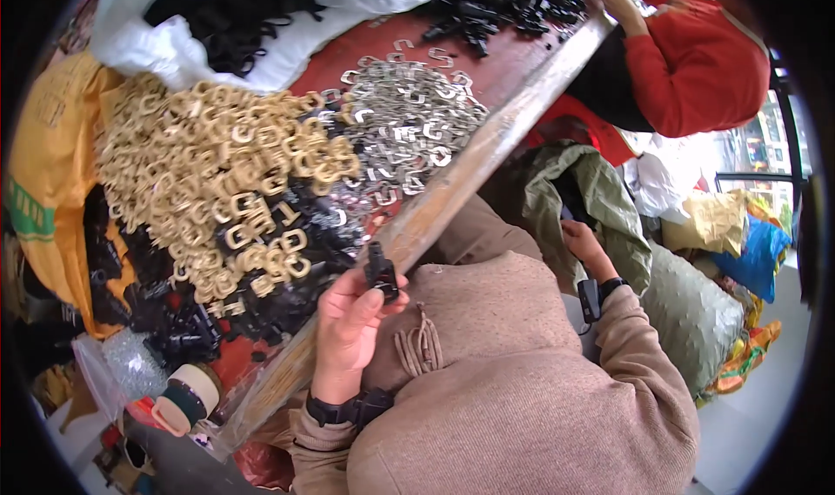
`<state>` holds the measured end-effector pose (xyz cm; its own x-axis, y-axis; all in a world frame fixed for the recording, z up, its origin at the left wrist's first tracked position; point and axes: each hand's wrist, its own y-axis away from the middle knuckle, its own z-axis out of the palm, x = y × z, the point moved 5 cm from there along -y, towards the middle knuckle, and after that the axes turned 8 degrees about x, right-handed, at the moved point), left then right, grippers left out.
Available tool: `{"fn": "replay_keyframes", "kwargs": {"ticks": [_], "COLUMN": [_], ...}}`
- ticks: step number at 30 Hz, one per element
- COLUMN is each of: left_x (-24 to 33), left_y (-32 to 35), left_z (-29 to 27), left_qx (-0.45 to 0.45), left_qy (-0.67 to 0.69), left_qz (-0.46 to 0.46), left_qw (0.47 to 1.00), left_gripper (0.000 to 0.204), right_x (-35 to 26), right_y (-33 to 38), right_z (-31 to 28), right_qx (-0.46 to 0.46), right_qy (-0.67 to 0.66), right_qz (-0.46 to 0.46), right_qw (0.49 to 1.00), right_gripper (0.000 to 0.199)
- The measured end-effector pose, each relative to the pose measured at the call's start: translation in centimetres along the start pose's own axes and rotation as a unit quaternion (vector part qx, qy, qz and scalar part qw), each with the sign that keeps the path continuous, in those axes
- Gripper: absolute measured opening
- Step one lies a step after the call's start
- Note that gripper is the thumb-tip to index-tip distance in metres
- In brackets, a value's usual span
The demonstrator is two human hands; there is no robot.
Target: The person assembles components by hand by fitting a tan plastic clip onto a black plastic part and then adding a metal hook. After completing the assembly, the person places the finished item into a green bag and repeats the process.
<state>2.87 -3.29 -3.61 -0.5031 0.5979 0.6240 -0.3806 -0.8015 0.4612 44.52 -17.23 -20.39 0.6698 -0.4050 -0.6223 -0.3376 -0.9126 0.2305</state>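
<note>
My left hand (350, 325) is raised at the table edge. Its thumb and fingers pinch a small black plastic buckle (381, 273), held upright. My right hand (586, 244) is at the mouth of an open green sack (600, 190) on my right. Its fingers are curled next to something dark there, too shadowed to name. Beyond my left hand, gold-coloured metal loops (200, 160) lie in a large heap on the table. A heap of silver-coloured metal loops (409, 117) adjoins it on the right.
A worn wooden rail (470, 169) edges the red tabletop. Black parts (496, 8) and a white bag (130, 16) of black pieces lie at the far side. A yellow sack (43, 164) stands left, above tape rolls (187, 399). A person in red (696, 64) works at far right.
</note>
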Motion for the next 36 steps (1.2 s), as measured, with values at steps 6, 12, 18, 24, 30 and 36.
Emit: {"fn": "replay_keyframes", "kwargs": {"ticks": [6,12,18,24,30,36], "left_x": [0.2,0.9,0.6,0.7,0.6,0.4], "left_y": [0.9,2.1,3.1,2.7,2.0,-0.7], "left_z": [-1.9,-3.5,-4.0,-3.4,-2.3,-1.0], "left_qx": [0.002,0.016,0.032,0.064,0.102,0.098], "left_qy": [0.011,0.037,0.079,0.089,0.127,0.091], "left_qz": [-0.022,0.008,0.043,0.085,0.117,0.074], "left_qw": [1.000,0.999,0.995,0.990,0.980,0.988], "left_gripper": [0.031,0.029,0.025,0.022,0.021,0.020], "right_x": [-10.8,-27.3,-37.6,-41.7,-40.9,-38.8], "right_y": [-3.1,-4.8,-3.5,-4.0,-7.9,-10.5], "right_z": [-2.6,-2.6,1.6,4.6,2.7,3.9], "right_qx": [0.106,0.161,0.018,-0.017,0.156,0.065], "right_qy": [0.014,-0.016,-0.010,-0.001,0.119,0.128], "right_qz": [-0.017,-0.209,-0.477,-0.582,-0.552,-0.497], "right_qw": [0.994,0.964,0.879,0.813,0.810,0.856], "right_gripper": [0.012,0.012,0.013,0.016,0.018,0.016]}}
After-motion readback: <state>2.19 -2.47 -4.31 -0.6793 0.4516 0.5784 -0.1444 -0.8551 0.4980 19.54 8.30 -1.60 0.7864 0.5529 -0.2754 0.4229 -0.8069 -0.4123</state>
